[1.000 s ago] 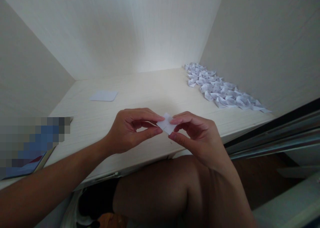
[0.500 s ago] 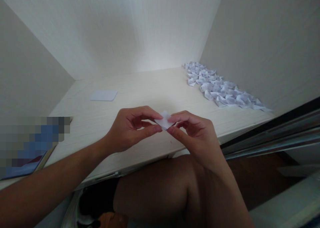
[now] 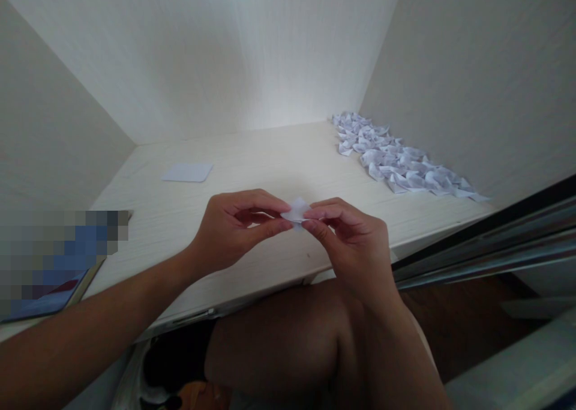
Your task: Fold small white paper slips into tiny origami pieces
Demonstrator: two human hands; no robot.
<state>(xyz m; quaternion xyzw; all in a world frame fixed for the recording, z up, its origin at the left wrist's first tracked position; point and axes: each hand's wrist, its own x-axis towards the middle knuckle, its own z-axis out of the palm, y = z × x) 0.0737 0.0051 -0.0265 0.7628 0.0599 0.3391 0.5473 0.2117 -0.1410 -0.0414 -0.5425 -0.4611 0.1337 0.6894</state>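
Lying flat on the worktop (image 3: 252, 158) at the left is one unfolded paper sheet (image 3: 186, 171). In the middle, the left hand (image 3: 234, 227) and the right hand (image 3: 355, 242) each pinch the small paper piece (image 3: 297, 209), half folded, above the near edge. At the right a pile of folded pieces (image 3: 400, 161) is already finished. No container shows.

left hand (image 3: 236, 230), right hand (image 3: 355, 245), fingertips pinched together
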